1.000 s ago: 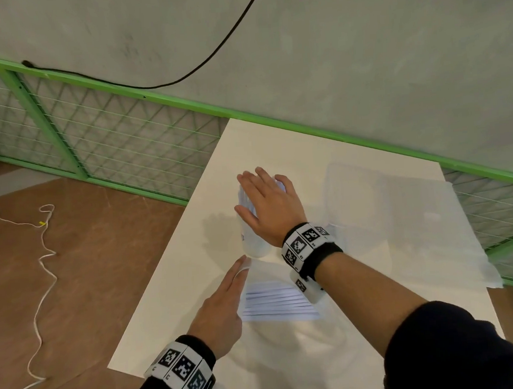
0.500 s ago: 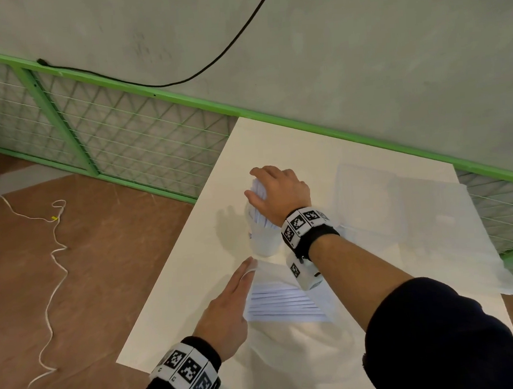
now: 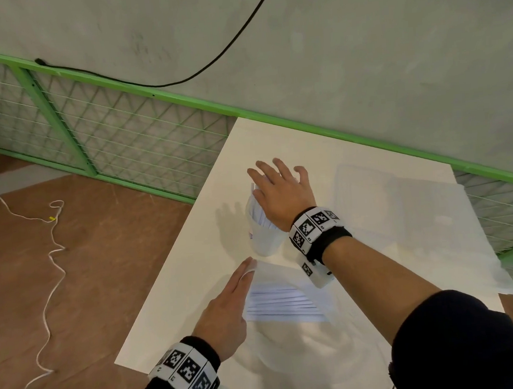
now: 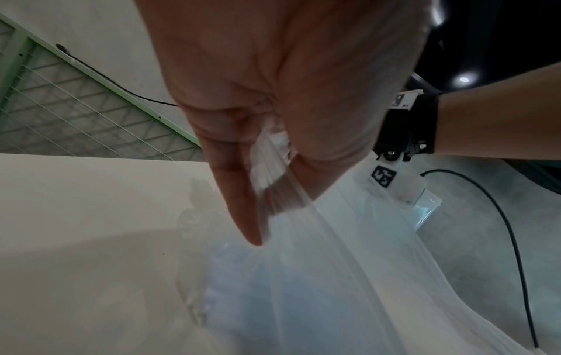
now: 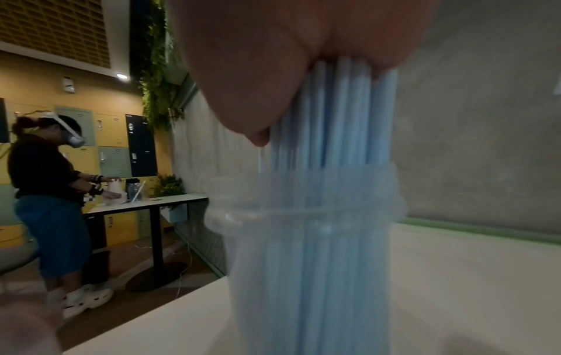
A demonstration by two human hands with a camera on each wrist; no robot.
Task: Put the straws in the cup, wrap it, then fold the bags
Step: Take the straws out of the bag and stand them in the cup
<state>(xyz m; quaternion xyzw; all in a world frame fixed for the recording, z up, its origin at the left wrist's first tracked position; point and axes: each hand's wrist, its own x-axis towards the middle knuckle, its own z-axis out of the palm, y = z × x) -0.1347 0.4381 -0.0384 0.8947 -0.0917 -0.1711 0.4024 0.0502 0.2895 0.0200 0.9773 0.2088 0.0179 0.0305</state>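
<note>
A clear plastic cup (image 3: 264, 239) stands upright on the white table (image 3: 194, 274), with several pale blue straws (image 3: 257, 208) in it. My right hand (image 3: 279, 192) lies over the straw tops with its fingers spread. In the right wrist view the palm presses on the straws (image 5: 334, 115) above the cup's rim (image 5: 303, 211). Nearer to me lies a clear bag (image 3: 288, 278) holding several more straws (image 3: 281, 303). My left hand (image 3: 227, 310) is at its left edge. In the left wrist view the thumb and fingers pinch the bag's film (image 4: 319, 276).
Flat clear bags (image 3: 402, 214) lie spread over the right half of the table. A green mesh fence (image 3: 123, 136) runs behind and to the left. A white cord (image 3: 50, 254) lies on the brown floor. Another person (image 5: 48, 180) stands at a distant table.
My right hand was curled round the straw tops half a second ago; now its fingers are spread with the palm on them. The left hand stays at the bag's edge.
</note>
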